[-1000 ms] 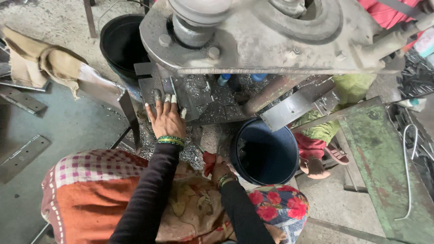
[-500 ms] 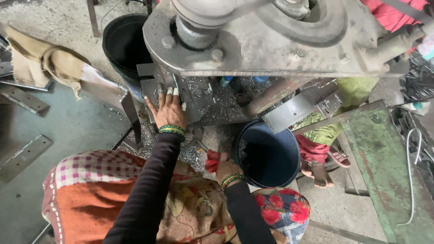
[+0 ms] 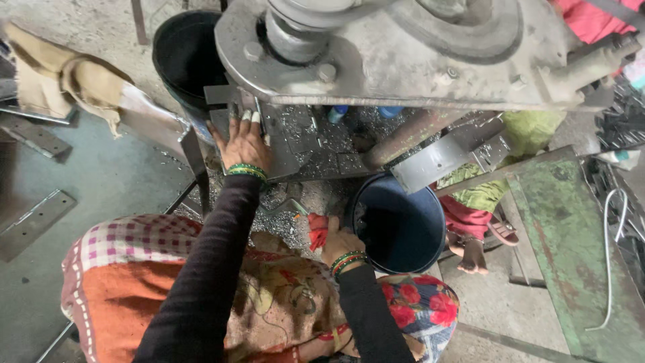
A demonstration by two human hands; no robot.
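Under the press, left hand [image 3: 245, 142] rests on metal plate [image 3: 282, 151]

We wear long dark sleeves that go all the way down to our wrists. Our left hand [image 3: 245, 144] has white tape on some fingertips [image 3: 246, 115] and green bangles at the wrist, and our right hand [image 3: 338, 243] has green and red bangles too. Below the sleeves, our lap has checked pink-and-white cloth, plain orange cloth, and flowery cloth with big red flowers.
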